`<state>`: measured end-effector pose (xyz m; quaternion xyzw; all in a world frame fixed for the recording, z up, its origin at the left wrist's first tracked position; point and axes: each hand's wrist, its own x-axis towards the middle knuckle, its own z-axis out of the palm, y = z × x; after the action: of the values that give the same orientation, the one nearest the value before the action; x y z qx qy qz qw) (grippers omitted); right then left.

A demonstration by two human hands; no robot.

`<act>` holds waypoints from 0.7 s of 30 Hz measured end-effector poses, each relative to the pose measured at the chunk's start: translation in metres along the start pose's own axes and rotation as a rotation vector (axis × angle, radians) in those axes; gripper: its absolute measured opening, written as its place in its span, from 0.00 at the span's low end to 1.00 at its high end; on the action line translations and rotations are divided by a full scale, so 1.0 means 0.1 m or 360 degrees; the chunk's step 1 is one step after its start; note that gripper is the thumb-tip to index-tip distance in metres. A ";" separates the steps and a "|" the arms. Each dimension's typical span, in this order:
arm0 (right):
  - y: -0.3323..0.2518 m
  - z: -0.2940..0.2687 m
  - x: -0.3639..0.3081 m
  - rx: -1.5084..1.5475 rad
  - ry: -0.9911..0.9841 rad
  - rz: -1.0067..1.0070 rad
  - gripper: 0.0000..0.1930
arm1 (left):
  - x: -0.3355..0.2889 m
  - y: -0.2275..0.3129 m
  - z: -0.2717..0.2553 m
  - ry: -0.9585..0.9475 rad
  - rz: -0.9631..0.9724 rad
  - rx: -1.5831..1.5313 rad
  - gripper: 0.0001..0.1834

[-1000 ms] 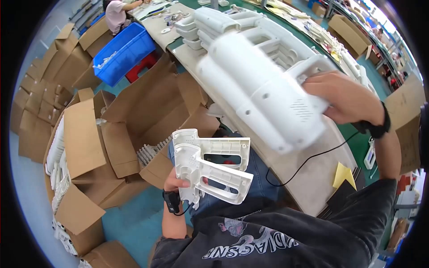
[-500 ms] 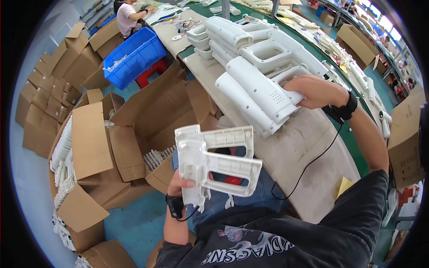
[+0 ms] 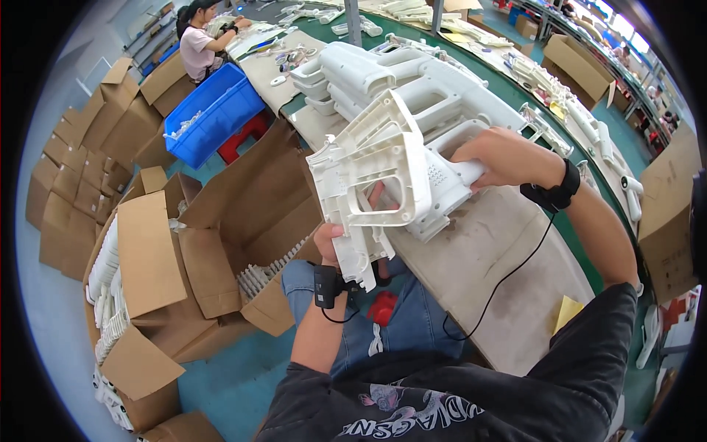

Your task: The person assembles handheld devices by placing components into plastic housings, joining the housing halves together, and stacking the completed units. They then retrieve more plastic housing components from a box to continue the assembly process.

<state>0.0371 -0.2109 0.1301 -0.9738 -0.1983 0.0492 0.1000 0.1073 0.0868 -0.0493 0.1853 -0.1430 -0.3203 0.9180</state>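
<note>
My left hand (image 3: 328, 241) is closed on the lower end of a white plastic housing half (image 3: 340, 171), with its ribbed inner side facing me. A fingertip shows through the handle opening. This piece is raised in front of the stack and hides part of it; whether a second shell lies behind it I cannot tell. My right hand (image 3: 509, 156) is wrapped round the handle of a smooth white housing shell (image 3: 440, 193) at the near end of the stack on the bench. Behind it, more white housing shells (image 3: 434, 77) lie piled with their outer sides up.
The bench (image 3: 508, 272) has a beige covering and a yellow paper (image 3: 566, 312). Cardboard boxes (image 3: 151, 247) with white parts stand left, beside a blue bin (image 3: 213, 114) on a red stool (image 3: 247, 136). A co-worker (image 3: 197, 44) sits at the far left. A black cable (image 3: 508, 276) runs from my right wrist.
My left hand has moved up and right, tilting the housing pieces and bringing them before the stack. My right hand stays on the shell's handle, shifted only slightly.
</note>
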 end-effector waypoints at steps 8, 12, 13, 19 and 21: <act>0.07 0.07 0.11 0.0073 -0.0015 0.0059 0.27 | 0.04 -0.10 -0.12 0.0008 0.0035 0.0026 0.56; 0.15 0.13 0.05 0.0139 0.0100 -0.0112 0.31 | -0.06 0.01 -0.15 0.0047 0.0104 0.0006 0.49; 0.15 0.12 -0.02 0.0136 0.0100 -0.0096 0.31 | -0.09 0.07 0.03 0.0050 0.0152 0.0048 0.46; -0.77 -0.30 -0.35 0.0453 0.0655 0.0021 0.24 | -0.49 0.51 0.57 0.0144 0.0221 0.0192 0.44; -1.00 -0.35 -0.36 0.0521 0.0816 -0.0052 0.22 | -0.54 0.52 0.66 0.0225 0.0205 0.0512 0.45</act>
<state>-0.0292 -0.1412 0.1873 -0.9221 -0.1716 -0.1685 0.3031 0.0691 0.1430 0.0240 0.3422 -0.1392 -0.2202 0.9028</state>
